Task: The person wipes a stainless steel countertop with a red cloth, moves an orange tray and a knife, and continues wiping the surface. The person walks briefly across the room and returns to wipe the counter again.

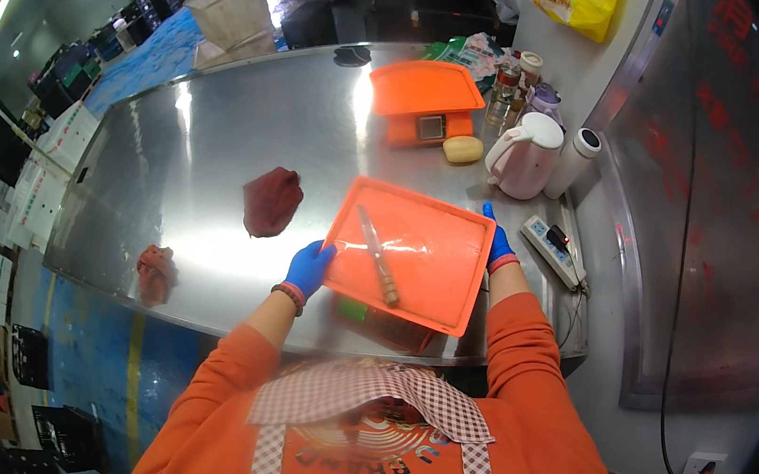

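Observation:
An orange plastic tray (434, 251) is held above the near edge of a stainless steel table (222, 125). My left hand (309, 267), in a blue glove, grips its left rim. On the opposite rim is my right hand (498, 239), also gloved in blue, with its fingers partly hidden by the tray. A knife (377, 254) with a wooden handle lies slantwise in the tray, its handle towards me. Left of the tray, a dark red cloth (272, 201) rests on the steel. A smaller reddish cloth (156, 273) lies near the table's front left edge.
An orange digital scale (432, 101) stands at the back, with a yellowish oblong item (462, 150) beside it. To the right are a white electric kettle (526, 157), a white flask (573, 163), bottles and a power strip (552, 251). The wall (596, 320) bounds the right side.

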{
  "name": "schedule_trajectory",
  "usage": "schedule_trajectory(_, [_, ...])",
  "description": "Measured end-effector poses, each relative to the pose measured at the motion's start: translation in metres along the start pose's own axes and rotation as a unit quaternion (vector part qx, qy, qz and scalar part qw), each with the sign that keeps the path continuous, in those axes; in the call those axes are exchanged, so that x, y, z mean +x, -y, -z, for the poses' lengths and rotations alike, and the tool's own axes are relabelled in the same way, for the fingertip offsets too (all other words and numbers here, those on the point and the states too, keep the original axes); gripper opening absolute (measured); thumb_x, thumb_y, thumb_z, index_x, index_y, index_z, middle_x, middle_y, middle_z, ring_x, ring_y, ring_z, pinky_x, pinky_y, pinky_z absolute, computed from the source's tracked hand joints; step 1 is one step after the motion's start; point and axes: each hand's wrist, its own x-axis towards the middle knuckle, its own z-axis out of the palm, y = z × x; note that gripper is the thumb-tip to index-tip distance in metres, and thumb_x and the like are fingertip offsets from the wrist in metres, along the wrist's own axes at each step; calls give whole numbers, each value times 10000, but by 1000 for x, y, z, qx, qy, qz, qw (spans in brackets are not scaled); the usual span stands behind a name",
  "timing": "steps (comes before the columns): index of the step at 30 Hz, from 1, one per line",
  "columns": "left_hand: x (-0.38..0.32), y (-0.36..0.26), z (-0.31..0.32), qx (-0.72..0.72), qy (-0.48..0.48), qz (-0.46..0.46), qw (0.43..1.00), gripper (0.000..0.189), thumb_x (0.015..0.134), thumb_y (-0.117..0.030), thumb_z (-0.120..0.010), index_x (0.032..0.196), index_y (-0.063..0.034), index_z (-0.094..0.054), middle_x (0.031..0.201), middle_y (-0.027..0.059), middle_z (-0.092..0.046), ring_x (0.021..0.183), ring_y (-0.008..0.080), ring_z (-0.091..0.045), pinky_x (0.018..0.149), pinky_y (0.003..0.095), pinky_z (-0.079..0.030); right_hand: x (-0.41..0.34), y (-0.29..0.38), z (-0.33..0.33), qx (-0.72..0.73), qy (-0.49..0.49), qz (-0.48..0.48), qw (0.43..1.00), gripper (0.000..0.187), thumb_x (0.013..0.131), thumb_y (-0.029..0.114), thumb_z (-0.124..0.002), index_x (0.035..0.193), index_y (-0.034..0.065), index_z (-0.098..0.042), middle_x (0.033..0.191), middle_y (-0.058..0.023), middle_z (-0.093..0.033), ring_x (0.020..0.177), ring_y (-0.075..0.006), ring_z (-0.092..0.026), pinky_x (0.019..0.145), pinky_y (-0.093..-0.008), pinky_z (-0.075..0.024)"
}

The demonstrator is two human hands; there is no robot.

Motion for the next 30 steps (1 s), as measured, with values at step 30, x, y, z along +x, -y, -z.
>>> schedule_trajectory(30, [-8,-10,-1,12,2,3,1000,405,990,-277,-621,1235,45,-629,1086,91,-698,950,132,-636,862,286,-523,27,-23,19,48,58,-5,997,431,1002,502,-517,1142,118,-654,1111,-28,-693,945,-178,-631,852,-363,-516])
